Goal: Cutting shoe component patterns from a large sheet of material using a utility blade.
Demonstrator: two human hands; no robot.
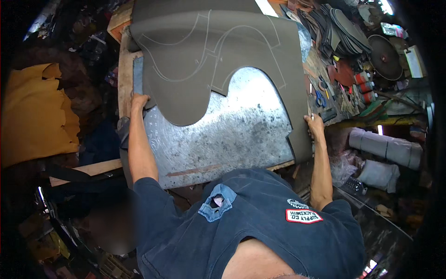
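A large dark grey-brown sheet (181, 88) lies over the bench, marked with pale curved outlines. Its near edge is cut into a rounded lobe, a notch and a deep arch. Beneath it shows a scuffed metal plate (218, 139) with dark spots. At the sheet's left edge, beside a blue-grey strip (138, 76), my left hand (139, 100) is closed on the border. My right hand (315, 125) has its fingers closed at the right edge, thumb against the sheet. A slim whitish piece shows by these fingers, too small to name.
Blue-handled scissors (320, 99), other hand tools and red bottles (367, 87) crowd the bench's right side. Stacked dark cut pieces (346, 32) stand behind them. A yellow-tan hide (37, 116) hangs at left. Wrapped white rolls (385, 146) lie at right.
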